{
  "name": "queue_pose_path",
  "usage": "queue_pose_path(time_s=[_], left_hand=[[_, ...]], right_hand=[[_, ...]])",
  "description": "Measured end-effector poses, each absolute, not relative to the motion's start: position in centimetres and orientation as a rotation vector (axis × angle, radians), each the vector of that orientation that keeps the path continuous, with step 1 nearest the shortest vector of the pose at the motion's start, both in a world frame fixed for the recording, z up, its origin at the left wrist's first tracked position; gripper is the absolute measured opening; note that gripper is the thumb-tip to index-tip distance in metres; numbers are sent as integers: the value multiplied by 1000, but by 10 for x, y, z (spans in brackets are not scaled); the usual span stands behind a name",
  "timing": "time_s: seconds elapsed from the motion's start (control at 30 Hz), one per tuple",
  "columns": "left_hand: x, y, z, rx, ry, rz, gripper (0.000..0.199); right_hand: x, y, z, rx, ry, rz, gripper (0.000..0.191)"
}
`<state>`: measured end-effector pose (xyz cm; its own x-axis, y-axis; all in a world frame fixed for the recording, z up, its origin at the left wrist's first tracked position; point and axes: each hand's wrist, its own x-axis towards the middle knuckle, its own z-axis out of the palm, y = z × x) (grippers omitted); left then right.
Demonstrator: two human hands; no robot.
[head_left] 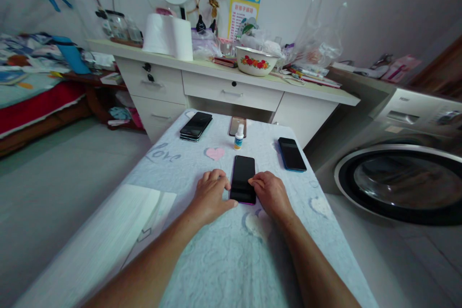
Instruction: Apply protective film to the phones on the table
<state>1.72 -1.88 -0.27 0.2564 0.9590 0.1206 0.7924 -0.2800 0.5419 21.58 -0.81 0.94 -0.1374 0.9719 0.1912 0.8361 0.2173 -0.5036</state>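
Your hands are apart, with the black phone lying flat on the cloth-covered surface between them. Your left hand is open by its left edge, thumb near the bottom corner. Your right hand has its fingers bunched at the right edge; you cannot tell whether they pinch anything. Just beyond the phone stands a small white-topped bottle; farther out, stacked phones lie left, a blue-edged phone right.
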Motion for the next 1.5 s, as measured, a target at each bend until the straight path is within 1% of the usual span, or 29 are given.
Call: queue_pose_path(time_s=[0.27,0.5,0.63,0.83,1.13,1.23,1.33,1.5], left_hand=[[21,-17,-4,2015,1636,658,30],[23,-19,6,1918,1621,679,25],[25,-19,4,1832,1568,764,23],[30,-13,-10,1533,1417,1002,27],[33,-12,-6,1332,1359,1106,36],[31,-10,-3,1346,1338,1098,32],[28,-9,0,1406,1314,1091,27],[25,-13,13,1583,1408,1129,25]], right_hand=[[211,-10,9,-1672,-1992,350,13],[209,-10,8,-1653,-1974,370,12],[207,-9,6,-1631,-1958,366,13],[203,-11,3,-1542,-1932,395,11],[200,-14,1,-1249,-2001,494,11],[199,-15,3,-1185,-2003,533,13],[201,-15,6,-1217,-1959,528,13],[206,-14,14,-1280,-1781,366,13]])
